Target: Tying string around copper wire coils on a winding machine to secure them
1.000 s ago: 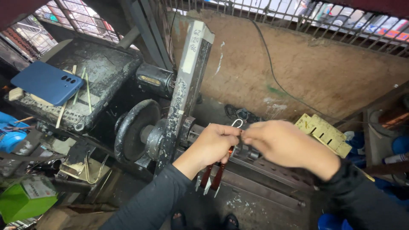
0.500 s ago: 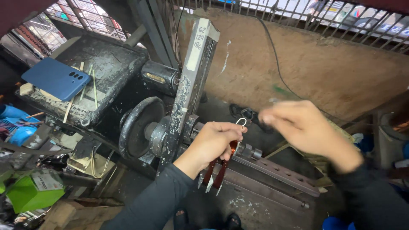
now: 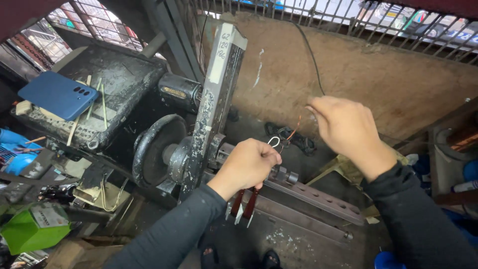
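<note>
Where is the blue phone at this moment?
In the head view, the blue phone lies at upper left on the dark, dirty machine top, beside thin sticks, left of the black handwheel.

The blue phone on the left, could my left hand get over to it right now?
Probably not freely: the left hand is closed around red-handled pliers, and the upright machine post and wheel stand between it and the blue phone.

Brown wall (image 3: 378, 84), barred windows (image 3: 94, 20).
</note>
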